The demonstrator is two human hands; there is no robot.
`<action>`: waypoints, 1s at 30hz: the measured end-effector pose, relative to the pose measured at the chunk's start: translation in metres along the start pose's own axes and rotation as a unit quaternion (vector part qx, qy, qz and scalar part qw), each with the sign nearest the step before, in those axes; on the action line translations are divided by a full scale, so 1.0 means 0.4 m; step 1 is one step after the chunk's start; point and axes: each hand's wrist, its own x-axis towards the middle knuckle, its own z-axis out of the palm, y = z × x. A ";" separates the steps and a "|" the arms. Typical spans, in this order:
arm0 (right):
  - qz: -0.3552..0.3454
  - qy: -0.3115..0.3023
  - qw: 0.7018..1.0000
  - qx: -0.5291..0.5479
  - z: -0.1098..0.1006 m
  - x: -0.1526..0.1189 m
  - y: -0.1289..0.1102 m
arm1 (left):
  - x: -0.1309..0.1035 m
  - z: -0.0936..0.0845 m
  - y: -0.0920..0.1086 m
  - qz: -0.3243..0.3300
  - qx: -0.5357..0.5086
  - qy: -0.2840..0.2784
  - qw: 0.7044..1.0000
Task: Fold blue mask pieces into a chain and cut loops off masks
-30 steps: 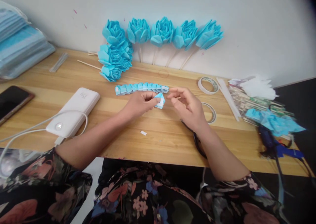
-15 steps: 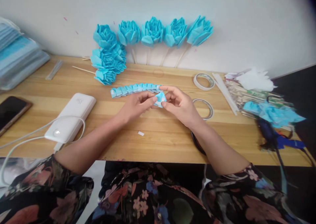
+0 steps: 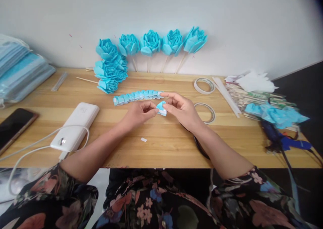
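Between my hands is a small folded blue-and-white piece (image 3: 161, 108), paper- or fabric-like. My left hand (image 3: 141, 113) pinches its left side between thumb and fingers. From the right, my right hand (image 3: 183, 109) grips its upper edge with the thumb, the index finger stretched out over it. Just behind, a row of similar folded blue pieces (image 3: 137, 96) lies on the table, its right end by my right index fingertip. A tiny white scrap (image 3: 143, 139) lies in front of my hands.
Blue flowers (image 3: 150, 42) on sticks lean against the wall. Tape rolls (image 3: 204, 85), white sticks (image 3: 228, 97), crumpled blue material (image 3: 276, 114) and a blue glue gun (image 3: 294, 144) are to the right. A white power bank (image 3: 75, 126), phone (image 3: 16, 126) and packed masks (image 3: 22, 70) are left.
The camera view has shifted slightly. The folded piece has turned a little in my fingers, and my right thumb has moved from its lower edge to its upper edge.
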 end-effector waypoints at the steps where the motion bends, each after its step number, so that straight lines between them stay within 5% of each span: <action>1: 0.000 0.004 1.000 0.002 -0.001 0.000 0.001 | 0.000 0.000 0.000 -0.001 0.000 -0.002 1.000; 16: -0.003 0.006 1.000 0.008 0.005 -0.001 0.003 | -0.009 0.025 -0.001 0.006 0.022 -0.026 0.999; 21: 0.024 0.033 0.998 0.048 0.001 0.003 0.002 | -0.001 0.012 -0.005 0.009 0.007 0.011 1.000; 30: 0.014 -0.018 1.000 0.008 0.001 0.007 0.007 | 0.002 0.009 0.010 0.008 -0.018 0.031 0.999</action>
